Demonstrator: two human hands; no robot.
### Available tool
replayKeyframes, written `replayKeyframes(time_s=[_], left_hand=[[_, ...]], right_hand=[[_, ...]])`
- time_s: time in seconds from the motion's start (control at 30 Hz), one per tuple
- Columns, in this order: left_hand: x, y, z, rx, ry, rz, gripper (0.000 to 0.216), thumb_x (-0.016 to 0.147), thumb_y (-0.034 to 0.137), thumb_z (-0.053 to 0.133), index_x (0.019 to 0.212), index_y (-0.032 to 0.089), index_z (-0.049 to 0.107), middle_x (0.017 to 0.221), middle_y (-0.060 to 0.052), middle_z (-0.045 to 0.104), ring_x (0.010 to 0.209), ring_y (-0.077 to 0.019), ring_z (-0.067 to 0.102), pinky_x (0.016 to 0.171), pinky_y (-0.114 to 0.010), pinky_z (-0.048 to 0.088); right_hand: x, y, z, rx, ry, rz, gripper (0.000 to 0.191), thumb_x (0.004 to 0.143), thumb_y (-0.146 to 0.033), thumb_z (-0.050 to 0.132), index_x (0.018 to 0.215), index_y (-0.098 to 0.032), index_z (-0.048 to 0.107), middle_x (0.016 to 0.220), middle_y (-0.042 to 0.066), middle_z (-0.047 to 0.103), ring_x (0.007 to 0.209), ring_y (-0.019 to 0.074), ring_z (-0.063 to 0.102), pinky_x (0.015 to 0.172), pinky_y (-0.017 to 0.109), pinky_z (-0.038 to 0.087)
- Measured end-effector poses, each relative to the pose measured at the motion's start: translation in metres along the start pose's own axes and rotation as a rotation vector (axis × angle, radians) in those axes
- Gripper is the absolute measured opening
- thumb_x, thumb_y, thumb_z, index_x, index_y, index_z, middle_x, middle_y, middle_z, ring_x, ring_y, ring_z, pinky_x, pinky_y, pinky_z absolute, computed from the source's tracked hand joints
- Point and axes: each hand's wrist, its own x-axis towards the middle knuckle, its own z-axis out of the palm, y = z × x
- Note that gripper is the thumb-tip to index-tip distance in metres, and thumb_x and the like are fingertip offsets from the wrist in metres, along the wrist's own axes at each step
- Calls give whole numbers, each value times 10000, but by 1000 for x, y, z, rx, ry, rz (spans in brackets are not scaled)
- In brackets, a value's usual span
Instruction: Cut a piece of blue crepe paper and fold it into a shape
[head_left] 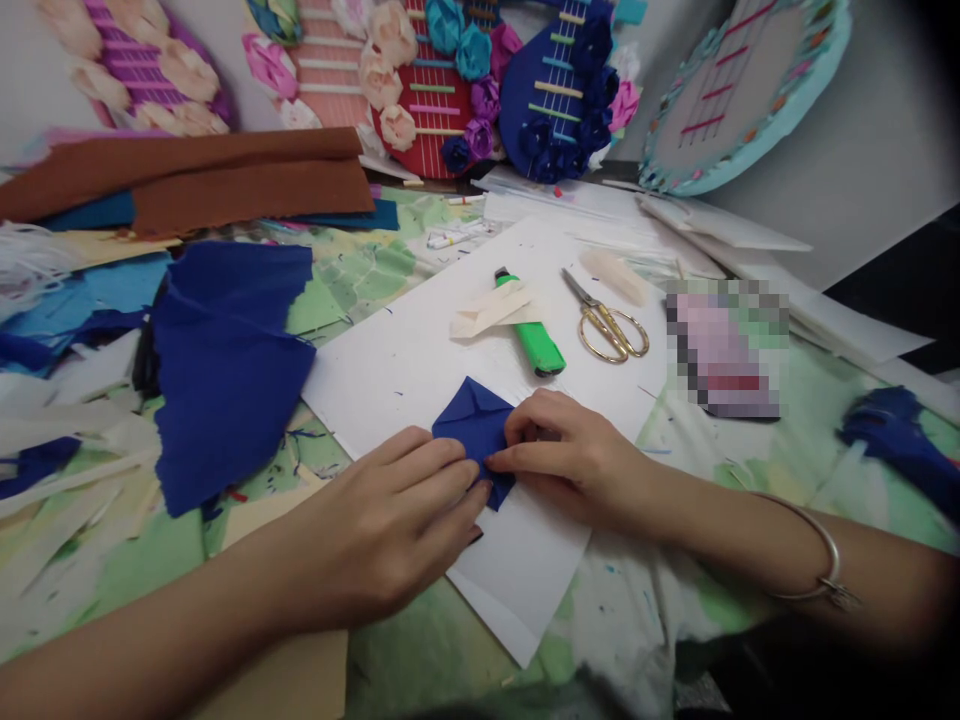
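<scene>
A small folded piece of dark blue paper (474, 412) lies over a white board, creases showing across its upper part. My left hand (416, 510) covers its lower left side, fingers bent together and gripping the edge. From the other side my right hand (566, 450) pinches the paper with thumb and forefinger, close to the left fingertips. Just beyond the hands is a green box cutter (538, 345), with cream paper strips (491, 308) lying across it. Gold-handled scissors (604, 318) rest to the right of it, blades closed and pointing away.
The white board (390, 350) sits on a green patterned tablecloth (367, 270). At left lie a large blue crepe sheet (232, 350), brown paper (247, 185) and scraps. Decorated instrument-shaped crafts (551, 95) stand at the back. A pixelated object (724, 355) and a blue scrap (900, 435) are at right.
</scene>
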Motion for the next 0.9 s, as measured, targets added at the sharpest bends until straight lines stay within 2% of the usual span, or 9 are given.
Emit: replayKeyframes(time_s=[0.17, 0.27, 0.43, 0.63, 0.9], left_hand=[[1, 2, -5, -68, -15, 28, 161, 887, 136, 533, 987, 91, 651, 906, -101, 684, 865, -236, 614, 749, -388, 473], [2, 3, -7, -129, -36, 2, 174, 887, 140, 524, 1003, 103, 648, 907, -101, 690, 885, -227, 626, 785, -380, 474], [4, 4, -7, -215, 8, -74, 170, 878, 137, 500, 985, 89, 623, 957, -118, 684, 922, -230, 613, 854, -396, 470], [5, 5, -7, -220, -106, -95, 337, 873, 258, 537, 1142, 58, 576, 976, -155, 651, 946, -286, 579, 783, -433, 504], [3, 4, -8, -162, -115, -61, 336, 890, 279, 517, 1132, 60, 601, 980, -160, 650, 919, -298, 585, 738, -460, 508]], right_hand=[[-1, 0, 0, -4, -18, 22, 228, 891, -105, 484, 924, -152, 705, 843, 89, 593, 739, 159, 519, 654, 307, 441], [-1, 0, -1, -4, -22, 27, 224, 893, -105, 483, 914, -161, 698, 847, 82, 589, 746, 159, 524, 659, 304, 441], [0, -3, -2, 26, -21, 68, 199, 895, -120, 493, 912, -170, 685, 853, 72, 597, 762, 156, 525, 668, 294, 450], [1, -4, -3, 115, -51, 182, 150, 876, -151, 552, 992, -114, 639, 894, 95, 614, 832, 176, 544, 736, 310, 474], [1, -3, -13, 144, -94, 267, 57, 837, -170, 601, 862, -121, 615, 919, 98, 564, 870, 183, 510, 786, 325, 451]])
